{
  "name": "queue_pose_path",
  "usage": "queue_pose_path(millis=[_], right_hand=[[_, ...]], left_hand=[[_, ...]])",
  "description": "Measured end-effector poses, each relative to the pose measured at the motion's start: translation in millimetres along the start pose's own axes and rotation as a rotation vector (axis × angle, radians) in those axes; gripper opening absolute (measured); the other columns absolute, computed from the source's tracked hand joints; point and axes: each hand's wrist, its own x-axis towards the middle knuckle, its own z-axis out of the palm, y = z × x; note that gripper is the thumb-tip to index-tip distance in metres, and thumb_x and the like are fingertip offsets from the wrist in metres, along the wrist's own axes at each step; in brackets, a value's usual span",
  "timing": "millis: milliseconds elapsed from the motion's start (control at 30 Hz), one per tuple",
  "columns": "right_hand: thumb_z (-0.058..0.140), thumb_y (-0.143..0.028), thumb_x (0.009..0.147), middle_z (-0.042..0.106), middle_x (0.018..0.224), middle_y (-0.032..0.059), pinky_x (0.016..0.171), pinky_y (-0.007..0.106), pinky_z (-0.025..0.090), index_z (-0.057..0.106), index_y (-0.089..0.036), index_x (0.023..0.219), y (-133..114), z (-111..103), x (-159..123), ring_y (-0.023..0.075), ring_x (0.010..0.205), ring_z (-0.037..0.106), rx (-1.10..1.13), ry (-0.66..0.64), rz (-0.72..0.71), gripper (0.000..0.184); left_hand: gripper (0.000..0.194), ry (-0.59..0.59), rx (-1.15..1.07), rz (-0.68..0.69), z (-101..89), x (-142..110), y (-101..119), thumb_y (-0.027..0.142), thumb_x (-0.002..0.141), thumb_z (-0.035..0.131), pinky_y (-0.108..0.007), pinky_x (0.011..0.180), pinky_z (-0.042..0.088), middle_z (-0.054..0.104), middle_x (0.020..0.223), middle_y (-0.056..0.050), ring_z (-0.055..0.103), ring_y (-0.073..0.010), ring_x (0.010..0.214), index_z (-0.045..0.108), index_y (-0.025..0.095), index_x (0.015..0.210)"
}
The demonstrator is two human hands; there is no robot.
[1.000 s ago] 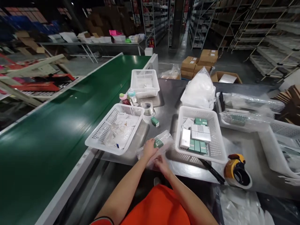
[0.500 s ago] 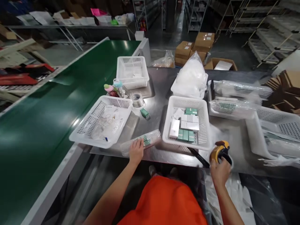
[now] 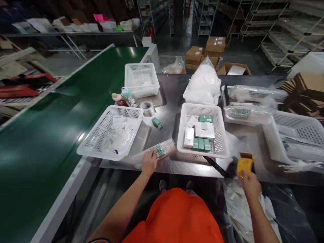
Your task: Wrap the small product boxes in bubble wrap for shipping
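My left hand [image 3: 149,162] is closed on the near side of a clear bubble-wrapped package [image 3: 164,148], with green showing through the wrap, on the metal table's front edge. A yellow and black tape dispenser [image 3: 245,164] is gripped in my right hand [image 3: 250,185], raised at the front edge on the right. Left of it lies a long black tool [image 3: 215,166], its far end by a white basket [image 3: 222,140]. Small green boxes [image 3: 201,144] and white boxes [image 3: 204,130] fill that basket. Beyond the package, a single green box [image 3: 156,123] rests near a tape roll [image 3: 147,108].
A green conveyor belt [image 3: 50,135] runs along the left. Another white basket [image 3: 84,148] with clear bags stands beside it, near two small bottles [image 3: 129,98]. White baskets [image 3: 274,148] with wrapped goods line the right. A full white bag [image 3: 204,82] sits behind.
The tape dispenser in my right hand has moved a little right and turned, showing its yellow side. My left hand stays on the package. The whole view has shifted slightly.
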Motion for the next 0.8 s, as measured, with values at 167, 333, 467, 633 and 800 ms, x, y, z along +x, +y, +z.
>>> queue_pose_path(millis=[167,333,467,633,800], right_hand=[[0.052,-0.07,0.079,0.061,0.064,0.0059,0.053,0.032,0.041,0.065,-0.017,0.086,-2,-16,-112,0.0224,0.06,0.055,0.609,0.219,-0.072,0.055],[0.047,-0.08,0.077,0.051,0.057,0.0011,0.046,0.027,0.036,0.057,-0.019,0.067,-160,15,-203,0.0149,0.052,0.045,0.908,-0.147,-0.293,0.063],[0.039,-0.074,0.082,0.051,0.056,0.0015,0.05,0.028,0.037,0.05,-0.021,0.062,-266,47,-218,0.0154,0.054,0.046,0.796,-0.22,-0.471,0.058],[0.042,-0.057,0.085,0.063,0.066,0.0096,0.058,0.031,0.039,0.06,-0.018,0.067,-293,57,-216,0.0211,0.064,0.055,0.592,-0.235,-0.472,0.047],[0.04,-0.052,0.088,0.07,0.077,0.0154,0.065,0.032,0.042,0.068,-0.015,0.076,-290,49,-220,0.0247,0.073,0.062,0.469,-0.242,-0.453,0.048]], left_hand=[[0.043,0.02,-0.119,-0.007,10.2,-2,-4,0.026,0.091,0.06,-0.051,0.103,0.048,0.065,0.127,-0.022,0.062,-0.0344,0.114,0.06,0.011,0.131],[0.039,0.003,-0.275,0.011,11.5,-2,-10,0.02,0.092,0.054,-0.051,0.109,0.046,0.067,0.125,-0.02,0.062,-0.0324,0.117,0.06,0.01,0.129],[0.029,-0.038,-0.338,0.0,11.0,-2,-15,0.017,0.093,0.049,-0.049,0.111,0.046,0.067,0.124,-0.019,0.062,-0.0297,0.118,0.062,0.011,0.118],[0.029,-0.099,-0.379,-0.091,4.0,0,-14,0.014,0.096,0.039,-0.046,0.11,0.047,0.065,0.128,-0.019,0.061,-0.0276,0.121,0.063,0.015,0.111],[0.052,-0.165,-0.336,-0.14,-24.9,14,-20,0.023,0.092,0.051,-0.058,0.119,0.031,0.043,0.152,-0.027,0.04,-0.0371,0.142,0.045,0.008,0.142]])
